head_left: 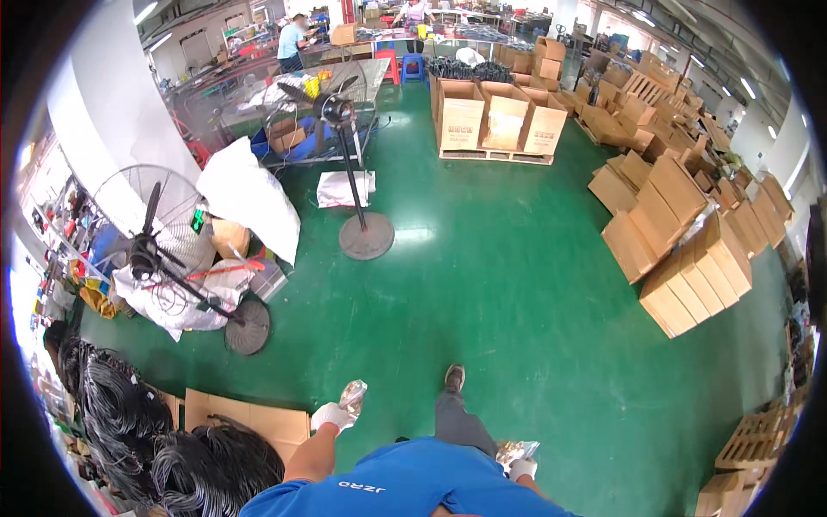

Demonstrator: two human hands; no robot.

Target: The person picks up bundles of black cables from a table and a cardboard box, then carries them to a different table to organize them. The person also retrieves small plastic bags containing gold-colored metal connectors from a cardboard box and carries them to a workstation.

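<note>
My left hand [334,418], in a white glove, is closed on the lower end of a clear plastic bag [352,395] with small contents I cannot make out. On the other side of my body, my right hand [522,470], also gloved in white, grips a second clear plastic bag [515,451] with brownish, shiny small pieces inside. Both bags hang over the green floor [482,284]. One of my shoes [455,376] shows ahead, in mid-stride or standing; I cannot tell which.
Coiled black cables [207,461] lie by a cardboard box at the lower left. Two pedestal fans [366,235] stand ahead left, near a white sack [250,194]. Open cartons [504,116] sit on a pallet at the back. Flattened cardboard [689,267] leans at the right. A person [291,43] stands far off.
</note>
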